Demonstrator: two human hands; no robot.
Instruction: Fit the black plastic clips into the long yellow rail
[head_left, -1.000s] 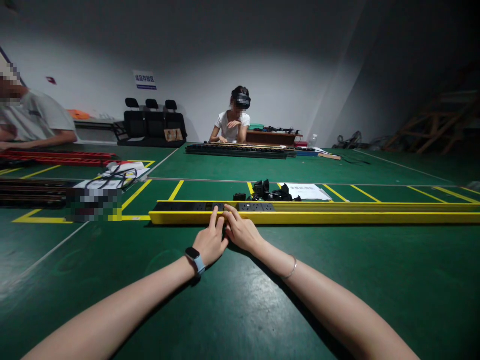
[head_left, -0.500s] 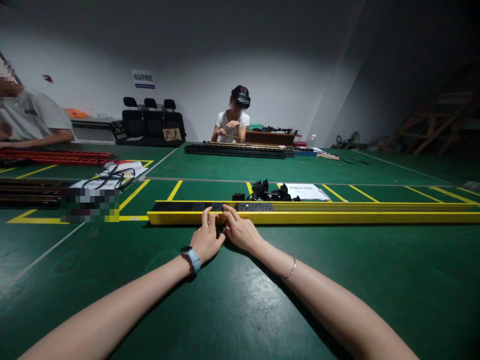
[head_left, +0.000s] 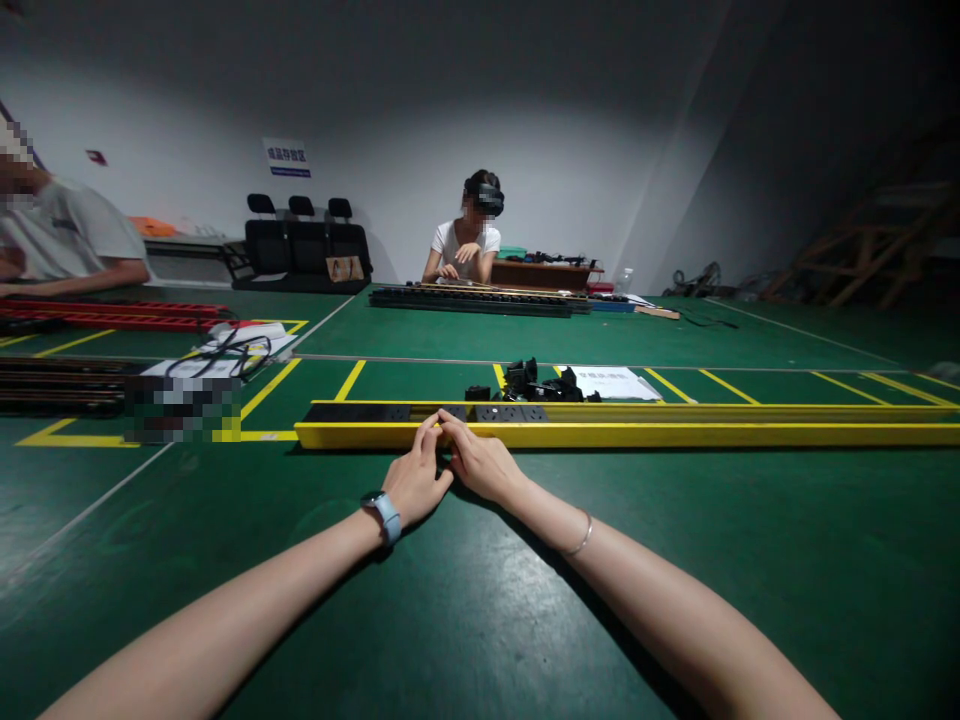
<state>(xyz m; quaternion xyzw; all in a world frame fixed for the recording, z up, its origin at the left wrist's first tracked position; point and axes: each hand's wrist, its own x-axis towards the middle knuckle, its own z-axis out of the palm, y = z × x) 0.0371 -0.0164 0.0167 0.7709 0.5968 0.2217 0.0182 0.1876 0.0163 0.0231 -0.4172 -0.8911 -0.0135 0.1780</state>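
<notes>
Left hand [head_left: 412, 482] and right hand [head_left: 486, 468] are placed, half-curled, against the yellow rail [head_left: 675, 436]. Whether anything is gripped cannot be told.

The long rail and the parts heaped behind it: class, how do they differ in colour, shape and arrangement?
The rail is yellow outside; the parts are black. The rail is long and straight, while the parts are small and chunky. The rail lies straight across; the parts sit jumbled. Both rest on the green surface.
</notes>
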